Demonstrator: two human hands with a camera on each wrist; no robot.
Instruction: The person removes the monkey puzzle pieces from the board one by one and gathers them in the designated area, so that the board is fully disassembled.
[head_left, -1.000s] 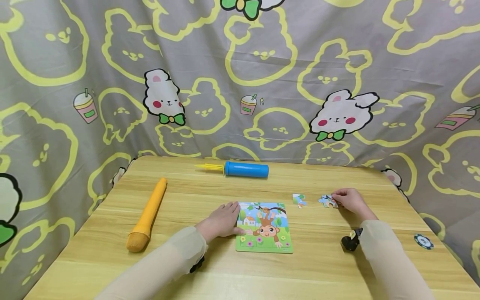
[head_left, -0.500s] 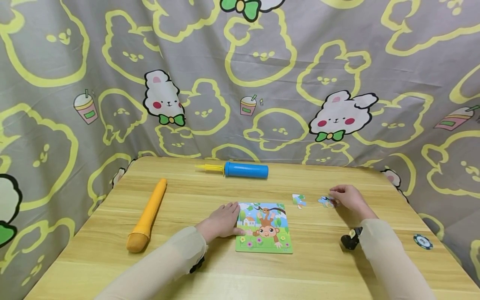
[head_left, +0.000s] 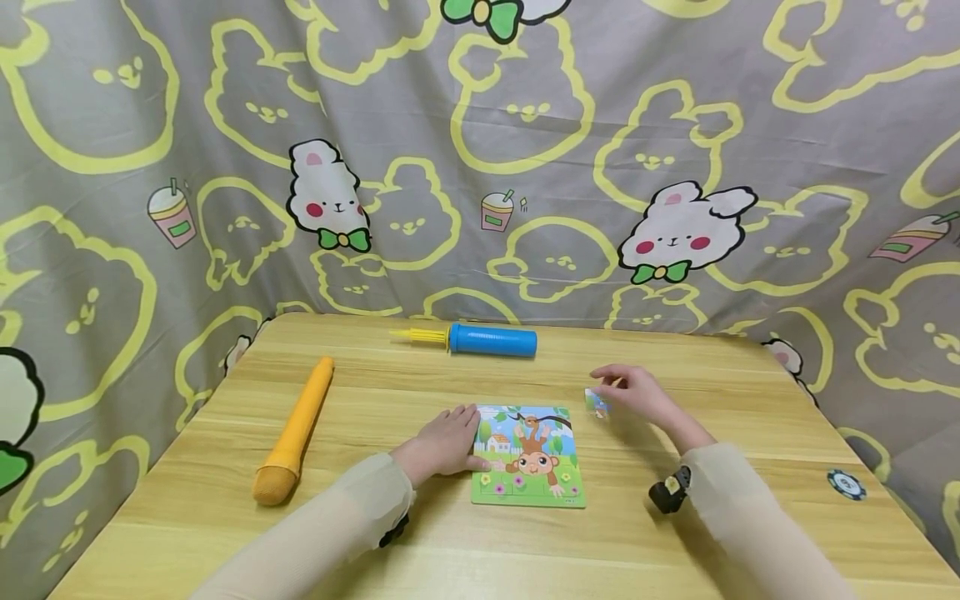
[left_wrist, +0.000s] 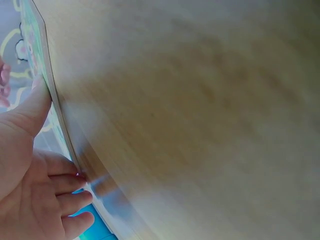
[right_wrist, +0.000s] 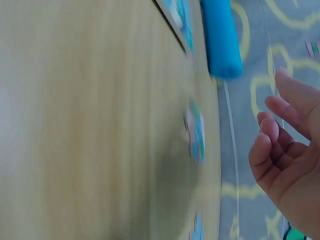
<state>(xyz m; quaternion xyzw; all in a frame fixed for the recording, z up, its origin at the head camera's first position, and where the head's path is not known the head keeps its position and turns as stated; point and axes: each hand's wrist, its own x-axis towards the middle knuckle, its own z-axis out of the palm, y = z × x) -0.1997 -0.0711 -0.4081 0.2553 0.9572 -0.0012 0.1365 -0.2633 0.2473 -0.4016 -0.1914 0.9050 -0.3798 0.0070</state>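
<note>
A square jigsaw puzzle (head_left: 532, 467) with a monkey hanging from a branch lies on the table. My left hand (head_left: 441, 443) rests at its left side, thumb over the border and fingers along the upper left corner. A loose puzzle piece (head_left: 595, 406) lies right of the puzzle, partly covered by my right hand (head_left: 637, 395). In the right wrist view, the right hand (right_wrist: 292, 150) hovers above the table with loosely bent fingers and nothing in them. Below it lie the same puzzle piece (right_wrist: 195, 131) and a second piece (right_wrist: 198, 227), which the hand hides in the head view.
A blue hand pump (head_left: 492, 340) with a yellow nozzle lies at the back of the table (head_left: 390, 375). On the left is an orange microphone-shaped toy (head_left: 294, 433). A poker chip (head_left: 847, 483) lies at the right. A patterned curtain (head_left: 420, 117) hangs behind the table.
My right hand has let go of the farther puzzle piece and moved left, over the piece nearer the puzzle. The left hand has stayed in place.
</note>
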